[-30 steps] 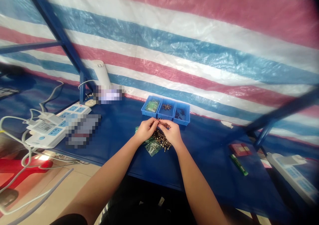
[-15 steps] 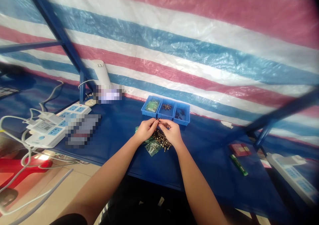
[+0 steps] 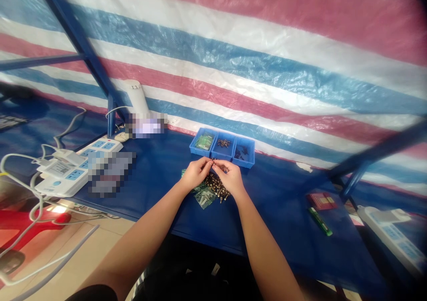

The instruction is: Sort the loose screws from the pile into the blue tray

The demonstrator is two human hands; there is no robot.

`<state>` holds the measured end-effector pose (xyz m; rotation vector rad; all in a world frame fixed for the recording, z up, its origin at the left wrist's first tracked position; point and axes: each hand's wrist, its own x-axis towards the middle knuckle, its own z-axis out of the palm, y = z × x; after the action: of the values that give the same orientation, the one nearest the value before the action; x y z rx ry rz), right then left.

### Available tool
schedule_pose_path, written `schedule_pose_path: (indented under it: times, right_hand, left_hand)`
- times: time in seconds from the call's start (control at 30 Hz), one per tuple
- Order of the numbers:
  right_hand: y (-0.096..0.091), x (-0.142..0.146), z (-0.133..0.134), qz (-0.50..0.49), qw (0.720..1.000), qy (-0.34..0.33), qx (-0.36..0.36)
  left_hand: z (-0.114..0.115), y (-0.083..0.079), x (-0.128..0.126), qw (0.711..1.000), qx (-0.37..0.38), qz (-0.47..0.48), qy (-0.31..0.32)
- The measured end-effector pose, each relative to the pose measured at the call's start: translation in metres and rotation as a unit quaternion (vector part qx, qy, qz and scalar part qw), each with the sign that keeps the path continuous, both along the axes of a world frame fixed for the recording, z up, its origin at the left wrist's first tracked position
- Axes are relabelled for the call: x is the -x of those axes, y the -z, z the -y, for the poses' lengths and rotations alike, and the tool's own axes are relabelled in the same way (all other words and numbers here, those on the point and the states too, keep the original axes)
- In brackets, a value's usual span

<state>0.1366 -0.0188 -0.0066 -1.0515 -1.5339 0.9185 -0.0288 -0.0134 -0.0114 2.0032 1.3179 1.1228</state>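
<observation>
My left hand (image 3: pixel 195 173) and my right hand (image 3: pixel 228 176) meet fingertip to fingertip above a blue-covered table (image 3: pixel 160 176). Both pinch one tiny dark part between them, too small to name. Under the hands lies a heap of small brass-coloured metal parts (image 3: pixel 216 187) with small green pieces (image 3: pixel 203 198) beside it. Just beyond the fingers stand three joined blue bins (image 3: pixel 223 147), holding green pieces, brass parts and dark parts.
White power strips (image 3: pixel 71 170) with trailing cables lie at the left, near a white device (image 3: pixel 135 98). A red packet (image 3: pixel 320 200) and a green stick (image 3: pixel 319 221) lie at the right, beside another power strip (image 3: pixel 390 234). Blue frame bars and a striped tarpaulin stand behind.
</observation>
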Motion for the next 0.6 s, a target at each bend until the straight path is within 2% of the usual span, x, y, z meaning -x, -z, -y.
schedule_pose_path:
  times: [0.6]
  right_hand:
    - [0.0019,-0.0002,-0.0015,-0.023,1.0,-0.008,0.007]
  left_hand:
    - [0.0,-0.0003,0.0004,1.0,-0.006,-0.004,0.004]
